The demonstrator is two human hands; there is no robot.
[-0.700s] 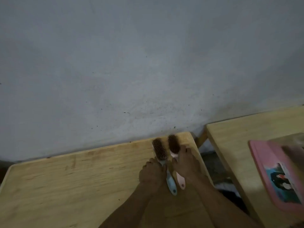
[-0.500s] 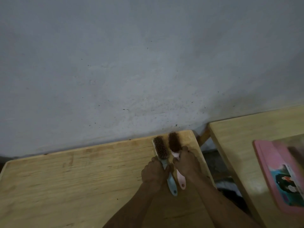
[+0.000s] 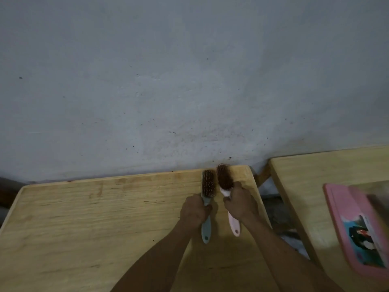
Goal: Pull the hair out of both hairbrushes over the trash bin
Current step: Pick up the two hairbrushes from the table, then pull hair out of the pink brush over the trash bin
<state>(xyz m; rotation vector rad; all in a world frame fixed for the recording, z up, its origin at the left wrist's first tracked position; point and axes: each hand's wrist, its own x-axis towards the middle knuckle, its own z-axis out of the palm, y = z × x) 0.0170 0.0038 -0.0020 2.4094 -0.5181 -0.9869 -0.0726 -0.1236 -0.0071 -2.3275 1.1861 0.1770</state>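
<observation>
Two hairbrushes are at the far right part of a wooden table (image 3: 88, 224). The blue-handled hairbrush (image 3: 208, 184) has brown hair in its bristles, and my left hand (image 3: 194, 211) is closed around its handle. The pink-handled hairbrush (image 3: 224, 179), thick with reddish-brown hair, is gripped just below its head by my right hand (image 3: 241, 204). Both brush heads point toward the wall. Both handle ends stick out below my fists. No trash bin is in view.
A grey wall (image 3: 189, 81) rises right behind the table. A second wooden table (image 3: 315, 175) stands to the right across a narrow gap, with a pink flat case (image 3: 357, 228) bearing a picture on it. Dark floor shows in the gap.
Both hands have closed around the brush handles, and the brushes have spread slightly apart. The pink brush's head now reaches the table's far edge.
</observation>
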